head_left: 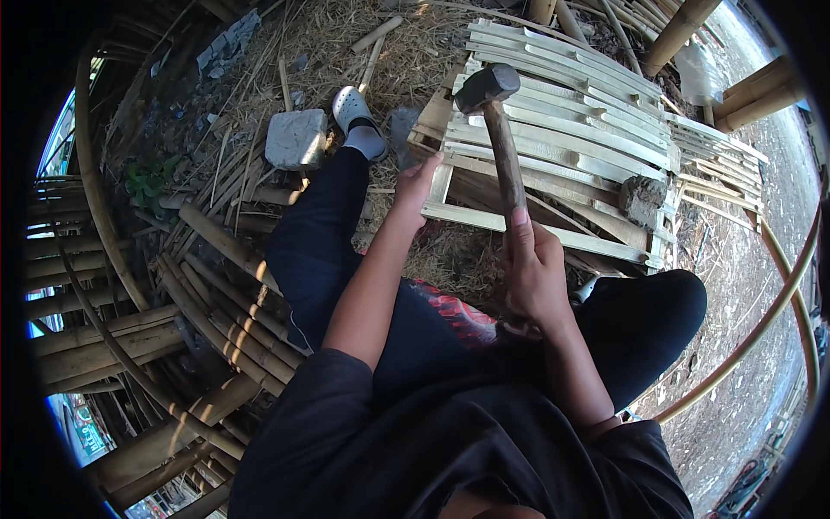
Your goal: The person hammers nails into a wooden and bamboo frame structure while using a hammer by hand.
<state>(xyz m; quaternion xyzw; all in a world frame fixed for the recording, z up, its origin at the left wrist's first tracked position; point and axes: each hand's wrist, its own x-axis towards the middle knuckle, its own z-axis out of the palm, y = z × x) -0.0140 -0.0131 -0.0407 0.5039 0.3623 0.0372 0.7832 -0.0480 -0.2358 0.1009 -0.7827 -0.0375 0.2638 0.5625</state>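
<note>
My right hand [536,272] is wrapped round the wooden handle of a sledgehammer [501,143], its thumb lying along the shaft. The dark, blocky metal head points away from me, above a panel of pale split-bamboo slats [553,112]. At the panel's near left corner, my left hand [417,186] grips the end of the frame; part of its fingers is hidden. The slats run side by side across crosspieces, with a gap between the nearest slat and the rest. A rough grey-brown block [644,201] sits on the panel's right end.
A pale concrete block [296,139] lies left of my foot in a grey clog [353,108]. Bamboo poles [225,303] are stacked to my left. More slats [718,164] lie beyond the panel's right end, and thick bamboo posts [683,35] stand at the far right. Straw covers the ground.
</note>
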